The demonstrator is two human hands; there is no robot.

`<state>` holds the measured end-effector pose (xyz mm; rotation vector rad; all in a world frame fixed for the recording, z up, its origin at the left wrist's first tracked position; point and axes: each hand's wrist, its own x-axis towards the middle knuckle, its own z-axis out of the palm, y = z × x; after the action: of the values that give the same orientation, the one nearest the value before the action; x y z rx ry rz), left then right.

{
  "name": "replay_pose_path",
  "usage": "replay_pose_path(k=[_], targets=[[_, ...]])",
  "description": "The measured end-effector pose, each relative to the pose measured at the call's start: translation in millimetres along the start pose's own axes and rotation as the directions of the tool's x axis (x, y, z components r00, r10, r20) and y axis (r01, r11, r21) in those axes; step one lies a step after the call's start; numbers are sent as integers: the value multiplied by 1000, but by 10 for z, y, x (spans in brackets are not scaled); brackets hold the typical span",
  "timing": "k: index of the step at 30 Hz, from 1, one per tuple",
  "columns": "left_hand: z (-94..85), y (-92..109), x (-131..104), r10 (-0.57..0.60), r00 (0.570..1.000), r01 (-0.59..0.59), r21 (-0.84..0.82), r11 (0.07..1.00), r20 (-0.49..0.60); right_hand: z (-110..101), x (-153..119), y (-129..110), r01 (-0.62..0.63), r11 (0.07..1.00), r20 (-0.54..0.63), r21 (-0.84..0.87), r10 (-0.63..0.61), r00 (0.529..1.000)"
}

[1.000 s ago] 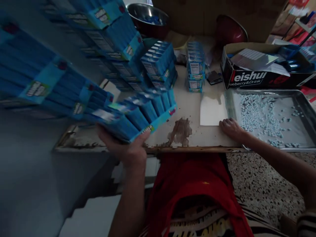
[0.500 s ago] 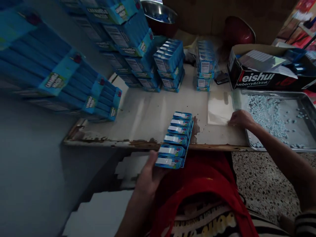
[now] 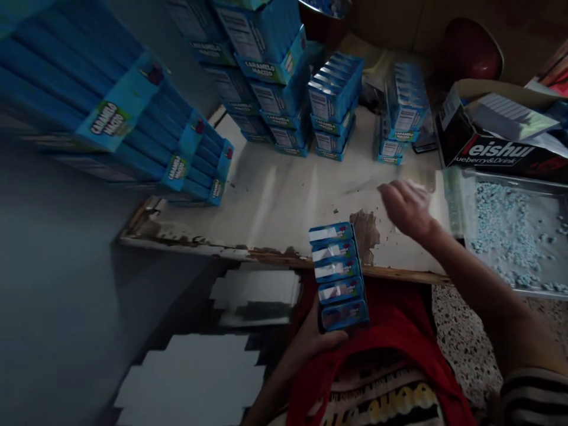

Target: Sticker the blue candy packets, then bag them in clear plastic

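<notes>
My left hand (image 3: 322, 340) is closed around the lower end of a blue carton of candy packs (image 3: 338, 272). Several small packs stand in a row in it, their ends facing up, at the table's front edge. Over the table, my right hand (image 3: 406, 207) is closed, with what looks like thin clear plastic wrap (image 3: 420, 192) at its fingers, partly smeared by motion. Just right of that hand lies a stack of clear plastic sheets (image 3: 453, 198).
Stacked blue cartons (image 3: 279, 97) stand at the back and left; a wrapped stack (image 3: 404, 100) stands behind my right hand. At right are a metal tray (image 3: 550, 278) of small blue-white pieces and a black box (image 3: 497, 145). White sheets (image 3: 195, 370) lie below left.
My right hand has lifted from the plastic sheets and moved left. My left hand has turned the carton more upright in view and brought it closer to my body. The view has shifted.
</notes>
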<state>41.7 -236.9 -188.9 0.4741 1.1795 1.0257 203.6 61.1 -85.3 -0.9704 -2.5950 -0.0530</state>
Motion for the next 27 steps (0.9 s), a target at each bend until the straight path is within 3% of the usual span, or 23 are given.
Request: replay_pose_path(k=[3,7,10,12,13,14,15,16,17,18,19,22,25,27], targets=[[-106,-66,73,6,997,-9,45,999,72,478,317,-337,95,992,203,82,-110,973],[-302,26,31,-39,991,46,-52,998,129,887,545,-485,30,965,357,261,-125,926],[-547,413,0,-13,999,11,53,999,29,937,523,-487,-7,931,376,366,-140,916],[-687,800,98,165,974,-117,283,952,-153,919,468,-471,-14,911,373,412,-154,915],[-729,1002,201,339,911,-198,475,858,-233,909,442,-464,-12,903,366,430,-162,916],[-749,1193,338,539,816,-278,676,682,-208,904,422,-458,-5,895,360,445,-174,916],[-746,1362,500,686,720,-322,826,463,-105,903,407,-453,9,890,355,455,-190,915],[-724,1501,676,759,651,-331,910,249,30,905,400,-448,26,889,352,458,-208,913],[-687,1604,850,769,622,-322,944,76,150,910,398,-442,45,890,353,454,-225,908],[-642,1671,1010,746,618,-307,950,-62,248,913,399,-432,63,893,358,446,-242,902],[-595,1704,1144,697,640,-293,941,-168,324,913,401,-417,79,895,370,439,-260,892],[-493,1645,1359,521,734,-286,894,-345,436,862,373,-340,91,911,432,402,-276,859],[-459,1464,1363,473,756,-296,881,-369,452,718,231,-258,52,953,518,300,-208,830],[-447,1352,1341,494,751,-326,897,-300,438,594,81,-243,2,979,570,205,-121,812]])
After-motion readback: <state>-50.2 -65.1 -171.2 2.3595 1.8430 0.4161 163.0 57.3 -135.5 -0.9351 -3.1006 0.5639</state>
